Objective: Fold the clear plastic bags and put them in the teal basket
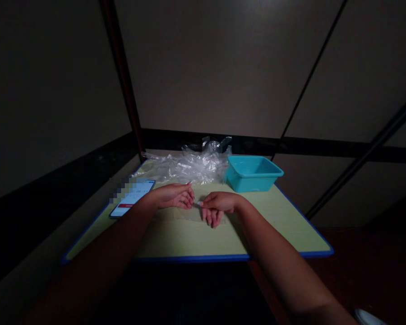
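Observation:
A flat piece of clear plastic, perhaps a bag (pixel 179 215), lies on the table under and between my hands. My left hand (pixel 176 196) is at its left part, palm turned inward, fingers curled and thumb along the top. From the right, my right hand (pixel 218 206) pinches thumb and forefinger together at the plastic's upper edge, its other fingers curled below. The fingertips of both hands are close together with a small gap between. The plastic is thin and see-through, so its edges are hard to make out.
A crumpled heap of clear plastic (pixel 189 167) spreads along the table's back edge. Right of it stands a turquoise basin (pixel 253 183). A phone (pixel 130 198) with a lit screen lies at the left. The yellow-green table (pixel 189 241) has a blue rim; dark wall panels stand behind.

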{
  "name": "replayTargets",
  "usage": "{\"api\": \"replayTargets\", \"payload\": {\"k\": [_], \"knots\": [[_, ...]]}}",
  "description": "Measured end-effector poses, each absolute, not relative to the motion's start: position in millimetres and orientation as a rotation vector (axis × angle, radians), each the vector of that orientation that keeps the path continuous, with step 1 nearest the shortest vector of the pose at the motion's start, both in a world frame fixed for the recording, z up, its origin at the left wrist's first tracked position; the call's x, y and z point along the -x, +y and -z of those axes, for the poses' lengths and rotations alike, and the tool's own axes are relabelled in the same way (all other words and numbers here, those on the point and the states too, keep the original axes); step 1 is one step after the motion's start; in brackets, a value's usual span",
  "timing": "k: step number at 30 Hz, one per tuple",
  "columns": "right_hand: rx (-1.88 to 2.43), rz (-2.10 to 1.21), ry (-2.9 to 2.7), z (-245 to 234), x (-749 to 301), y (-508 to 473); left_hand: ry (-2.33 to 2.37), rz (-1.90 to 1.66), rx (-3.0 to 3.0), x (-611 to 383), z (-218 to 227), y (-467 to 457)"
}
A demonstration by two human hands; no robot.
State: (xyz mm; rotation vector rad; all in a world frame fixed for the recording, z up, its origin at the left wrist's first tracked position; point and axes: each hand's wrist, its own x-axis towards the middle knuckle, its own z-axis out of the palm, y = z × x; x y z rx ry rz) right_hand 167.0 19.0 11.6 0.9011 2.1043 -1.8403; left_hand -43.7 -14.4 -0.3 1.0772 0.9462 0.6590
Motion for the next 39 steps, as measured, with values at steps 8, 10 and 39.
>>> {"api": "replayTargets", "payload": {"k": [8, 10, 39], "knots": [[-0.961, 1.752, 2.063, -14, -167, 19, 0.794, -0.697, -1.151, 47, -9, -20], [-0.964, 1.739, 2.07, -14, -166, 19, 0.702, -0.64, -1.153, 46, -14, -24], [-1.412, 0.595, 3.286, -5, -159, 21, 1.422, -1.365, -1.139, 44, -15, -10]]}}
